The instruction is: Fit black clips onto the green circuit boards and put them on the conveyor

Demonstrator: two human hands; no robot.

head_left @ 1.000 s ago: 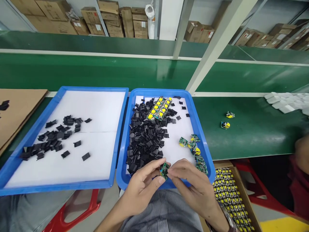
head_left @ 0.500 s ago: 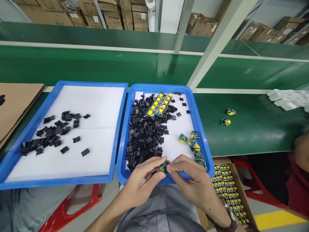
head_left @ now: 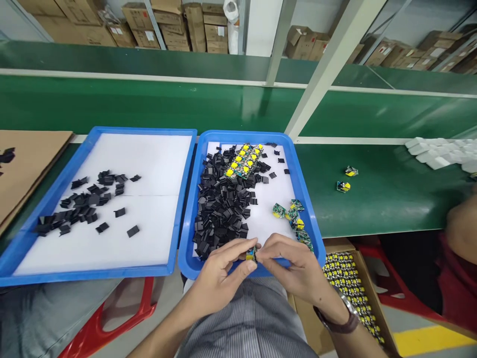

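Note:
Over the front edge of the right blue tray (head_left: 311,214), my left hand (head_left: 223,273) pinches a small green circuit board (head_left: 251,253) with a yellow part between thumb and fingers. My right hand (head_left: 294,263) is closed at the board's right edge, thumb and fingertips together. Whether a smaller piece sits in those fingertips is hidden. Beyond my hands, a heap of folded black pieces (head_left: 221,209) fills the tray's left half. A panel of joined boards with yellow parts (head_left: 244,161) rests on the heap. Several loose boards (head_left: 292,216) lie along the tray's right side.
A second blue tray (head_left: 145,132) with scattered black pieces (head_left: 87,201) stands at left, beside cardboard (head_left: 33,159). Two boards (head_left: 343,186) lie on the green bench (head_left: 380,199). White blocks (head_left: 439,151) stand far right. A box of boards (head_left: 354,293) sits below; a person's arm (head_left: 462,228) is at right.
The board has turned slightly between my fingers, its yellow part now facing me more. Both hands stay close together at the tray's front. The whole view has shifted a little.

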